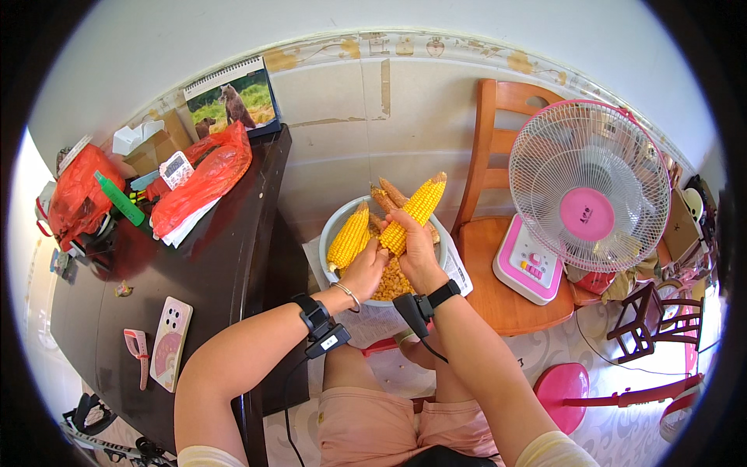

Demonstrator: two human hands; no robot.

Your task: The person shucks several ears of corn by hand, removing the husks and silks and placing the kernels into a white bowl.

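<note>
My right hand [417,254] grips an ear of yellow corn [421,205], tilted with its tip up and to the right. At the cob's lower end, the curled fingers of my left hand [366,273] touch it; part of this contact is hidden. Both hands are over a grey-blue basin [324,238]. Loose corn kernels [392,282] lie in its bottom. Another full ear of corn [349,238] leans inside the basin's left side, close to my left hand. Bare brown corncobs [392,191] rest at the back of the basin, partly behind the held ear.
Newspaper [369,326] lies beneath the basin. To the left, a dark table [216,280] carries a phone [170,344], a watch [138,356], red plastic bags [204,181] and a desk calendar [233,96]. At right, a pink-and-white fan [588,213] stands on a wooden chair [487,292].
</note>
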